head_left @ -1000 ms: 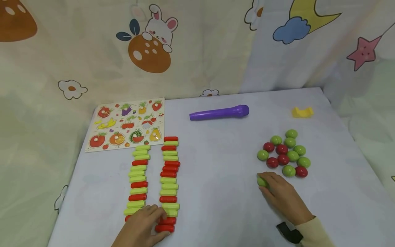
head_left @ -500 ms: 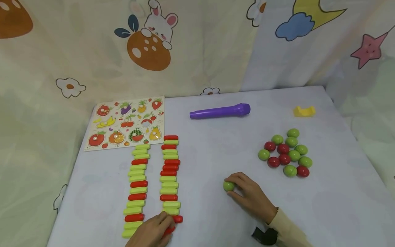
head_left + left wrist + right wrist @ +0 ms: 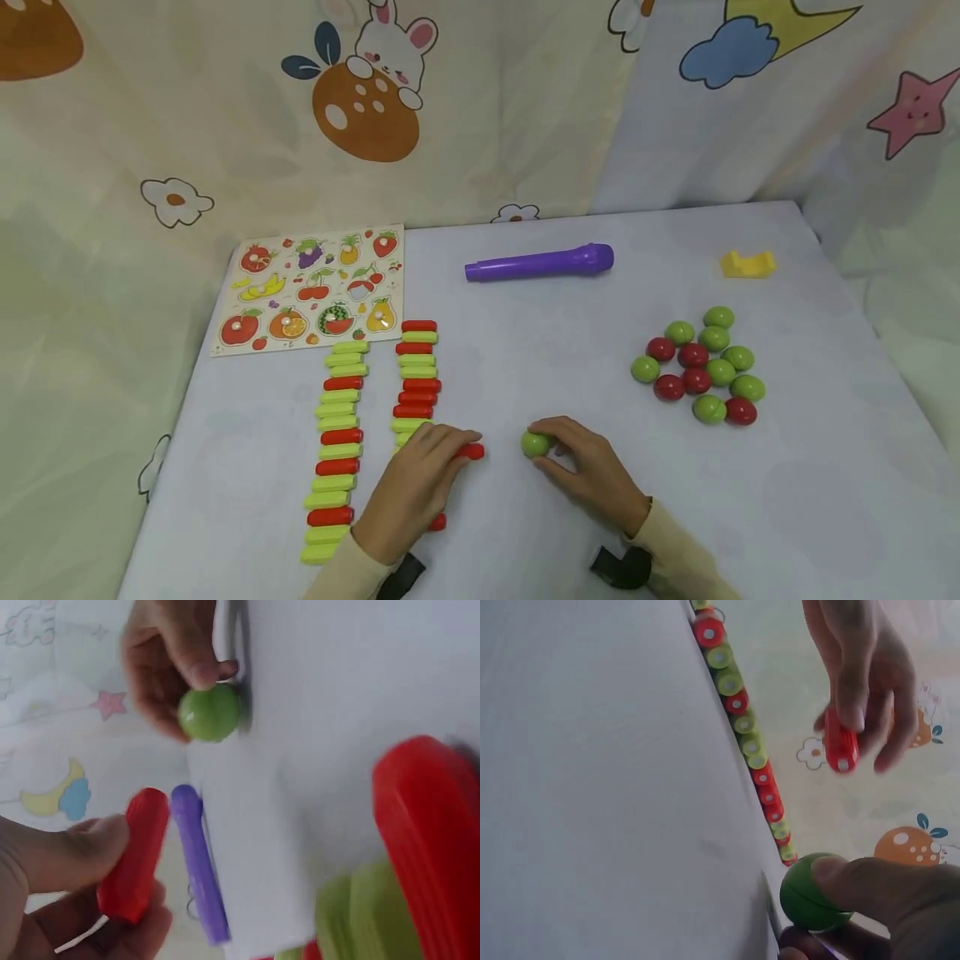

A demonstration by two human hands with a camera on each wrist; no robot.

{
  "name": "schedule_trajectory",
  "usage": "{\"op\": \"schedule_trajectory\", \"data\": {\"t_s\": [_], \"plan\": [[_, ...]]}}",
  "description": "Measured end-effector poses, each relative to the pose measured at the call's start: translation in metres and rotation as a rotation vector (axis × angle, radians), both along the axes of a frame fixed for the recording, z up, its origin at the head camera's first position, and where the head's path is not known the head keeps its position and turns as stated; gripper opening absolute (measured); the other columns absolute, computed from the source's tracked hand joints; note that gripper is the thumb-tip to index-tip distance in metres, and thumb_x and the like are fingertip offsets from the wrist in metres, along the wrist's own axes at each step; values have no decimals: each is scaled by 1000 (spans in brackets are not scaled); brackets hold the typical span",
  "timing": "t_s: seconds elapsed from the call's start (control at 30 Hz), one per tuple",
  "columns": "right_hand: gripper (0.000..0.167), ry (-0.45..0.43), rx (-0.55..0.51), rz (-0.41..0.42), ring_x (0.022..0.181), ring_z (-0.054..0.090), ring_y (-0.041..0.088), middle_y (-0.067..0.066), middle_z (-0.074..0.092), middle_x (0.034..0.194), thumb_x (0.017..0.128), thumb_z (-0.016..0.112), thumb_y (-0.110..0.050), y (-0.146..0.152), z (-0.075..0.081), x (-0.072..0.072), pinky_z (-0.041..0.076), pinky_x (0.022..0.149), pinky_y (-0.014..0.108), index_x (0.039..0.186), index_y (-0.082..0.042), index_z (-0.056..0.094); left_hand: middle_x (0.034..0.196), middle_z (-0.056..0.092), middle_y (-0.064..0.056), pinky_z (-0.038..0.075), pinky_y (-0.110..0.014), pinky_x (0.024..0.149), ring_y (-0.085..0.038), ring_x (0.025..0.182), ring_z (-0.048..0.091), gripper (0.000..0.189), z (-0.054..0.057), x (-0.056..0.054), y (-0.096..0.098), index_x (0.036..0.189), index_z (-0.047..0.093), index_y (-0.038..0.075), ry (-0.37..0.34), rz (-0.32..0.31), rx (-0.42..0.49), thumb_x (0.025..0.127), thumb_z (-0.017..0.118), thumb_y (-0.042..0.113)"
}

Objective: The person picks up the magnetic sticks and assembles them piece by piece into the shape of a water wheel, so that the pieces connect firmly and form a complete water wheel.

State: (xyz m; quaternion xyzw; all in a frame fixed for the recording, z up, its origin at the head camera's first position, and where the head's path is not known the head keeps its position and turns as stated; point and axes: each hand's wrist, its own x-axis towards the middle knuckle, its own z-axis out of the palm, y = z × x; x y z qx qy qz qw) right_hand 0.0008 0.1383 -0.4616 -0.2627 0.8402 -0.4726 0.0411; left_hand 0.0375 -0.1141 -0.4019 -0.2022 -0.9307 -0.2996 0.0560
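Note:
My left hand (image 3: pixel 412 487) pinches a short red plastic stick (image 3: pixel 471 451) between thumb and fingers, raised over the right-hand row of sticks. In the left wrist view the red stick (image 3: pixel 140 851) shows its full ribbed length. My right hand (image 3: pixel 596 473) grips a green ball (image 3: pixel 535 444) by thumb and fingertips, near the table's middle. A seam runs round the green ball (image 3: pixel 810 894) in the right wrist view. Two rows of red and light green sticks lie at the left, one row (image 3: pixel 335 482) further out and the other (image 3: pixel 417 361) partly hidden behind my left hand.
Several green and red balls (image 3: pixel 693 355) cluster at the right. A purple toy microphone (image 3: pixel 538 265) and a yellow notched piece (image 3: pixel 748 265) lie toward the back. A fruit puzzle board (image 3: pixel 225 347) rests at the back left, close to the stick rows.
My right hand has carried the green ball left, away from the cluster. My left hand has taken a red stick from the near end of the right-hand row and moved it up and right.

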Motion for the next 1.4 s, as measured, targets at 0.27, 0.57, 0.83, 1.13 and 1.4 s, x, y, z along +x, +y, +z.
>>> {"op": "schedule_trajectory", "data": {"t_s": [0.27, 0.57, 0.83, 1.13, 1.4], "plan": [[47, 40, -99, 60, 91, 58, 7, -5, 62, 112, 77, 77, 0, -7, -7, 4, 52, 72, 24, 119, -14, 60, 96, 67, 7, 52, -19, 73, -7, 85, 60, 28, -16, -14, 27, 110, 65, 16, -34, -67, -54, 85, 72, 8], [46, 171, 87, 35, 99, 54, 7, -10, 61, 112, 75, 82, -11, 1, -4, 5, 51, 82, 26, 116, -17, 62, 101, 64, 5, 53, -27, 78, -11, 92, 58, 36, -19, -11, 10, 114, 65, 18, -24, -34, -160, 80, 78, 25], [48, 176, 112, 21, 100, 53, 8, -11, 60, 113, 75, 82, -12, 5, -4, 5, 51, 83, 27, 117, -16, 61, 82, 56, 11, 46, -21, 63, -5, 73, 46, 31, -10, 21, -36, 95, 66, 21, -143, 89, -250, 73, 83, 34], [50, 178, 144, 25, 108, 53, 10, -2, 58, 123, 77, 79, -8, 10, -2, -1, 51, 85, 29, 123, -15, 61, 80, 51, 9, 44, -20, 61, -8, 72, 43, 34, -17, 50, -45, 100, 71, 20, -181, -54, -378, 69, 86, 26], [55, 371, 237, -78, 87, 51, 12, 5, 59, 107, 79, 75, -9, 1, 5, -6, 49, 67, 25, 131, -12, 57, 83, 56, 7, 50, -21, 63, -7, 73, 49, 34, -18, 47, -29, 93, 68, 18, -85, 17, -338, 70, 84, 38]]}}
